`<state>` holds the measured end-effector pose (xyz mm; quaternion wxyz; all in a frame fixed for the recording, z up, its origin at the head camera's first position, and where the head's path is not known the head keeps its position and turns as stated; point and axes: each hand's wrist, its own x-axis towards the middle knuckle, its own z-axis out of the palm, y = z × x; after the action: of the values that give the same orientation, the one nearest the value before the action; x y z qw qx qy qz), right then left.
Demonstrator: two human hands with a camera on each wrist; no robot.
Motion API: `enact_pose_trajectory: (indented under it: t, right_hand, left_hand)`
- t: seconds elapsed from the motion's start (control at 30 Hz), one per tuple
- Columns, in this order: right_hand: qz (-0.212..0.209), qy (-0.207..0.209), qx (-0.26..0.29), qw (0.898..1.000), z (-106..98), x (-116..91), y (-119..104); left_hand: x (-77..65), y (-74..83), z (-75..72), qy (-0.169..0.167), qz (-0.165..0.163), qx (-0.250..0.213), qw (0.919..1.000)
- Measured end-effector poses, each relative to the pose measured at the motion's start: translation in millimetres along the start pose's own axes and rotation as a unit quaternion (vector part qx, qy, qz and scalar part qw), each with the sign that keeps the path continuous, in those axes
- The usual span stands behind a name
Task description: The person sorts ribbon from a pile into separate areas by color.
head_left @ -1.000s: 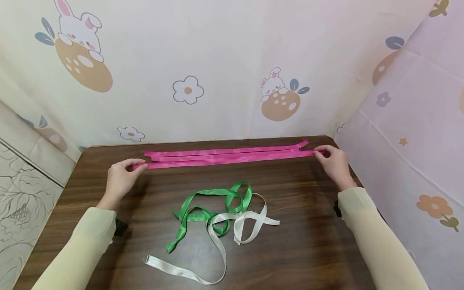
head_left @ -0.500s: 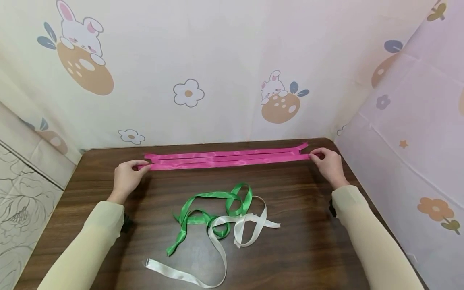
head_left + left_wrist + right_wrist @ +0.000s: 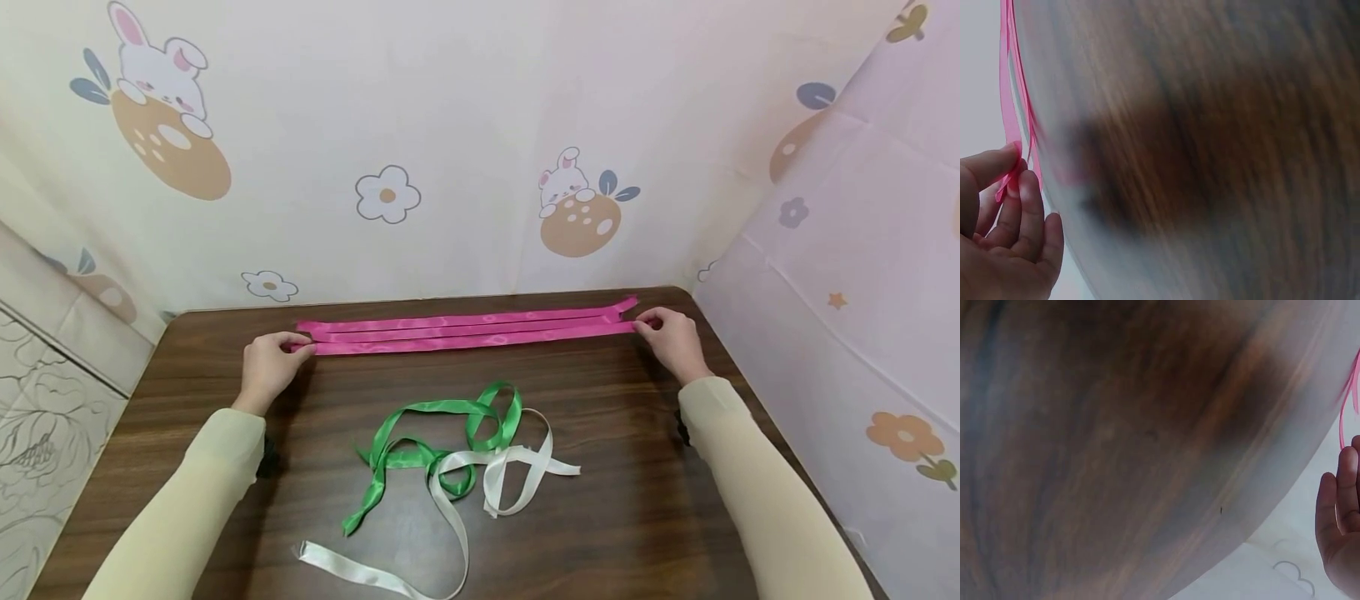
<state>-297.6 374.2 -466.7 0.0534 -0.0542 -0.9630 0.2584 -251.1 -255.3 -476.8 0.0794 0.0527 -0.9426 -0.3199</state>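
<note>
Left hand and right hand are pinching opposite ends of the pink ribbon's nearest row, likely needing even, gentle tension for laying it flat, while the ribbon is running in three glossy, near-parallel rows along the table's far edge, one right-hand tip angling wallward

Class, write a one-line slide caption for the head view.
Left hand and right hand pinch pink ribbon at either side, beyond green ribbon and white ribbon on the table.
</note>
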Motion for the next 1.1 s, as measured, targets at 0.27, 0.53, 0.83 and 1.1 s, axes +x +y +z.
enact_pose_trajectory:
  t: [0.27, 0.53, 0.83, 1.1]
  right_hand:
    - [0.013, -0.009, -0.014, 1.0, 5.5, 4.6, -2.2]
    - [0.033, -0.031, -0.038, 0.998, 12.4, 8.6, 2.6]
    - [0.047, -0.04, -0.06, 0.996, 19.7, 14.4, 1.5]
    - [0.052, -0.049, -0.063, 0.995, 19.1, 15.8, 0.0]
  left_hand:
    - [3.7, -2.0, 3.4, -0.005, -0.014, 0.005, 0.9999]
    - [5.6, -4.3, 7.4, -0.016, -0.042, 0.018, 0.9988]
    - [7.4, -4.7, 10.3, -0.01, -0.048, 0.031, 0.9983]
    - [9.1, -5.4, 11.4, -0.009, -0.052, 0.037, 0.9979]
